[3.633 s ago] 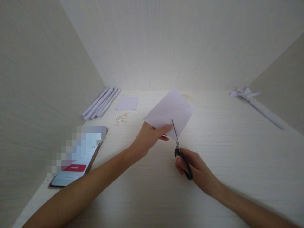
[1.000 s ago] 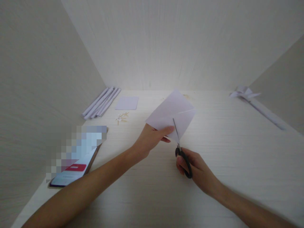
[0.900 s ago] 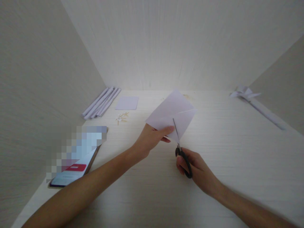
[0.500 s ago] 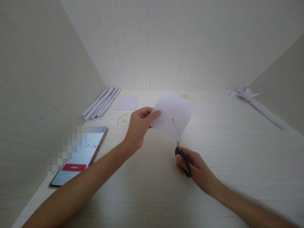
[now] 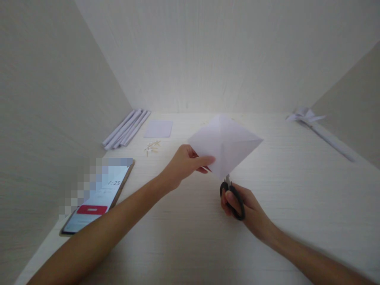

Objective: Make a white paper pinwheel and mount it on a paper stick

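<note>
My left hand (image 5: 184, 165) pinches the lower left edge of a white square paper sheet (image 5: 228, 142), held up above the table like a diamond with crease lines across it. Just below the paper's bottom corner, my right hand (image 5: 246, 208) grips black-handled scissors (image 5: 232, 192). The scissor blades are hidden behind the paper.
A phone (image 5: 95, 196) with a lit screen lies at the left. Rolled white paper tubes (image 5: 126, 128), a small white paper piece (image 5: 158, 128) and several small wooden sticks (image 5: 152, 147) sit at the back left. A paper pinwheel on a stick (image 5: 320, 128) lies at the right, by the side wall.
The paper was turned in my left hand, which regripped it lower down. The scissor blade, earlier visible over the sheet, is now hidden behind it. My right hand shifted slightly right.
</note>
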Tool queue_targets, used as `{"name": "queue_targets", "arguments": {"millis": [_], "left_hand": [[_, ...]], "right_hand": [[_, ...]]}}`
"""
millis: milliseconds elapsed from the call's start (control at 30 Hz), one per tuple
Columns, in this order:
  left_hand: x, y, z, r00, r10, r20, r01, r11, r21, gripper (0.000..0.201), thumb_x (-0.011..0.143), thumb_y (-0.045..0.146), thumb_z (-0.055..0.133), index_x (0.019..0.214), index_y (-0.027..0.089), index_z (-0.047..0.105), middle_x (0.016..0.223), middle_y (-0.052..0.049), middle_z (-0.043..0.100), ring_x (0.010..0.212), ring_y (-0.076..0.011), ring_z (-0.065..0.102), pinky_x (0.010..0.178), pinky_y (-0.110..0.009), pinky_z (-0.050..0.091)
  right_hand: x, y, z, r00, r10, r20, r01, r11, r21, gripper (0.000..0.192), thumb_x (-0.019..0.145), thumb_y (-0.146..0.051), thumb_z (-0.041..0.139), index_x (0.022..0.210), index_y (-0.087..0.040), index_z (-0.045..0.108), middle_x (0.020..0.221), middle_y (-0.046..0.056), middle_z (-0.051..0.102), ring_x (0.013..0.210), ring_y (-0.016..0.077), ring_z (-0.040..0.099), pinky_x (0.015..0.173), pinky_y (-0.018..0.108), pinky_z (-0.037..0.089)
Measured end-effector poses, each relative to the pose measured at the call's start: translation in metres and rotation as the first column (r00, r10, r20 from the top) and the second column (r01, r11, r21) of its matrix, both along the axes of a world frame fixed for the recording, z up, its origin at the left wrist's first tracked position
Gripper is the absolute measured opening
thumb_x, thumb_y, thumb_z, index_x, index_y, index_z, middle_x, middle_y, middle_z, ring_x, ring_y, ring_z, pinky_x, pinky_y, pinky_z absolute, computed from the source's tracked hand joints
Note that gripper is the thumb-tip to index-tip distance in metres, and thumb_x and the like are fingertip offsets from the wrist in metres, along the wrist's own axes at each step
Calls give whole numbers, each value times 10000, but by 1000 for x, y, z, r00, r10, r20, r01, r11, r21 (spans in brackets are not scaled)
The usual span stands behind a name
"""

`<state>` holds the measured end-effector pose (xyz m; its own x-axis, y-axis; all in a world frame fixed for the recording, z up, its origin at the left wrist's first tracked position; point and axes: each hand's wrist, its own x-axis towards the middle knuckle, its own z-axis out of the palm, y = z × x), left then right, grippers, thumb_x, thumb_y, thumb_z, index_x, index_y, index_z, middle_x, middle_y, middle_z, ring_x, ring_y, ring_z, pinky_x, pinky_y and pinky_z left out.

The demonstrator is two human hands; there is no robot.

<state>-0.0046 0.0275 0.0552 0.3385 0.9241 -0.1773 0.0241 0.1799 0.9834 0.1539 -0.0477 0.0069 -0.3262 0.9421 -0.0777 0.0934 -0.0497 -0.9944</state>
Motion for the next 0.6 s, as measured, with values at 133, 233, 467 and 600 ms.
{"name": "queue_targets", "arguments": {"millis": [133,233,467,600], "left_hand": [[3,-4,-1,1000,-24,-11,24,1000,16,187,569,237,663,704,113,627,610,-31,652,542,-119,598,478,-193,464],[5,-6,-3,1000,-24,-15,24,999,21,195,552,214,674,714,120,621,619,-23,652,541,-117,600,464,-183,468],[6,-6,-1,988,151,31,-153,985,75,211,560,204,656,748,115,616,717,-34,662,592,-127,606,475,-195,488],[2,-1,1,962,230,148,-249,959,132,207,622,247,603,787,123,620,762,-39,665,614,-132,623,474,-185,485]], "right_hand": [[-1,0,1,1000,11,-3,-11,1000,2,380,794,-504,408,603,-175,401,507,-29,405,472,79,350,441,226,276],[-2,0,3,1000,12,10,-11,1000,-10,377,794,-500,411,604,-175,404,505,-30,407,470,77,349,441,225,273],[0,2,4,1000,14,-4,-15,998,-65,338,789,-454,449,617,-164,429,526,-31,420,463,68,347,428,222,246],[3,2,-1,999,10,-45,-15,994,-108,351,804,-446,436,600,-161,429,494,-40,407,420,53,316,402,218,214]]}}
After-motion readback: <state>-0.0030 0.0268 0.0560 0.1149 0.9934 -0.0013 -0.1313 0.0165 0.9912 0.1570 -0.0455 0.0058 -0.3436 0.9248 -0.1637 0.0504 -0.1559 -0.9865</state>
